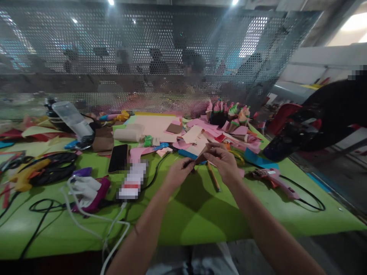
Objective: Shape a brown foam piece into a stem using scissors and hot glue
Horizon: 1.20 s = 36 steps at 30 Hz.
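Observation:
My left hand (180, 172) and my right hand (224, 163) meet over the middle of the green table (200, 225). Between their fingertips is a small, flat brownish piece of craft sheet (202, 154); whether it is paper or foam I cannot tell. Both hands pinch it, raised a little above the table. Just below my right hand lies a yellow pencil (213, 176). Behind my fingers, a blue strip (187, 154) is partly covered by the hands. Pink and cream sheets (197, 135) are heaped beyond them.
A pink glue gun (282, 184) with a black cord lies right. On the left are a yellow glue gun (30, 175), a purple power strip (96, 196) with white cables, a black phone (118, 158) and a lit phone (134, 178). Cone-shaped crafts (233, 110) stand behind. A person (335, 110) is at right.

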{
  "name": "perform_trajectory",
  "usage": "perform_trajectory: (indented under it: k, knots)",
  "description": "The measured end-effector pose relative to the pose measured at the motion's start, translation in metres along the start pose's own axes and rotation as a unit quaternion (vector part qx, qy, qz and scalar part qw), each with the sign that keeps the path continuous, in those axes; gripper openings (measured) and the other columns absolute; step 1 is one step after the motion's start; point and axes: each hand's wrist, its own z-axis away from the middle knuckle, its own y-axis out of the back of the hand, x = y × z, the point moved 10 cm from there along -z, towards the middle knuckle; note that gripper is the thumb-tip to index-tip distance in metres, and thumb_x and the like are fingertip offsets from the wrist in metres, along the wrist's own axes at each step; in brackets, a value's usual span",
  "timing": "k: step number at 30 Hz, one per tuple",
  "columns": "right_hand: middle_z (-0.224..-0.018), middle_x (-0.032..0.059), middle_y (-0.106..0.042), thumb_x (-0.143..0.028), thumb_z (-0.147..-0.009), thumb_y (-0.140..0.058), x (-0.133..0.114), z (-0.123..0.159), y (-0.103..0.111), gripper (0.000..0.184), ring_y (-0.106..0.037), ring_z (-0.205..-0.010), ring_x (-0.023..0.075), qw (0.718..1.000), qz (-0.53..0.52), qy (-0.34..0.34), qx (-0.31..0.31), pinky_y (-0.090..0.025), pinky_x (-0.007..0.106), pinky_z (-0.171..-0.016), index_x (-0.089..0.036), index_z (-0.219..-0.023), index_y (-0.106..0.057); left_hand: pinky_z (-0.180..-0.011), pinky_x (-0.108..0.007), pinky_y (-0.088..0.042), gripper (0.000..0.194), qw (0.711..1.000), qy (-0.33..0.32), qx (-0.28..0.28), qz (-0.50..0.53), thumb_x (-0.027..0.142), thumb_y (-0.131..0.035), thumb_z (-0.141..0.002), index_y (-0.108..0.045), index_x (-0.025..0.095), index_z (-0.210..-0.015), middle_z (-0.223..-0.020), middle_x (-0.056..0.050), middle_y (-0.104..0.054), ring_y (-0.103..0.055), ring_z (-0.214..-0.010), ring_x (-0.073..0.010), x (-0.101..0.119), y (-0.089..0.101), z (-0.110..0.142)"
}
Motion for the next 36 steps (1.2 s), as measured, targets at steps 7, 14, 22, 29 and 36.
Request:
perform_trajectory:
  k: [7,14,22,29,36]
  knots:
    - [-0.109,0.0093,-0.064,-0.044,-0.070,-0.077,-0.003,0.000,-0.002,0.022,-0.058,-0.107,0.0281,1.000,0.003,0.018,-0.006,-0.048,0.043,-0.089,-0.023,-0.074,-0.071,-0.063,-0.025,-0.043,0.017,0.999,0.024,0.013,0.032,0.026,-0.051,-0.084,-0.066,0.017,-0.082,-0.067,0.000,-0.064,-0.060,-0.062,-0.0143,-0.006,0.000,-0.001]
    - [-0.105,0.0088,-0.064,-0.042,-0.068,-0.078,-0.008,0.000,-0.001,0.022,-0.059,-0.097,0.0254,0.999,0.021,0.033,0.012,-0.050,0.039,-0.081,-0.022,-0.070,-0.069,-0.063,-0.025,-0.042,0.019,0.999,0.002,0.040,-0.011,0.026,-0.051,-0.084,-0.067,0.016,-0.080,-0.067,0.000,-0.065,-0.057,-0.065,-0.0144,-0.007,0.005,-0.002]
    - [-0.105,0.0085,-0.065,-0.042,-0.070,-0.077,-0.005,-0.001,0.004,0.022,-0.057,-0.106,0.0274,0.999,0.025,0.019,0.013,-0.045,0.042,-0.093,-0.022,-0.066,-0.071,-0.060,-0.024,-0.043,0.020,0.999,-0.002,0.030,0.044,0.034,-0.057,-0.083,-0.066,0.017,-0.084,-0.071,0.000,-0.064,-0.057,-0.064,-0.0139,-0.010,0.002,-0.003]
    - [-0.106,0.0077,-0.065,-0.042,-0.071,-0.077,0.000,-0.003,0.006,0.019,-0.057,-0.109,0.0277,1.000,0.011,0.013,0.013,-0.043,0.043,-0.098,-0.023,-0.069,-0.074,-0.064,-0.025,-0.044,0.015,0.999,-0.009,0.040,0.021,0.030,-0.057,-0.084,-0.068,0.019,-0.085,-0.072,0.000,-0.068,-0.061,-0.067,-0.0153,-0.010,0.007,-0.002]
    - [-0.101,0.0079,-0.065,-0.042,-0.073,-0.076,0.004,-0.004,0.014,0.020,-0.059,-0.104,0.0274,0.999,-0.012,0.018,0.035,-0.049,0.042,-0.090,-0.022,-0.070,-0.072,-0.067,-0.026,-0.046,0.015,0.998,-0.020,0.060,0.004,0.024,-0.055,-0.086,-0.068,0.018,-0.090,-0.079,-0.002,-0.070,-0.063,-0.071,-0.0155,-0.010,0.010,-0.001]
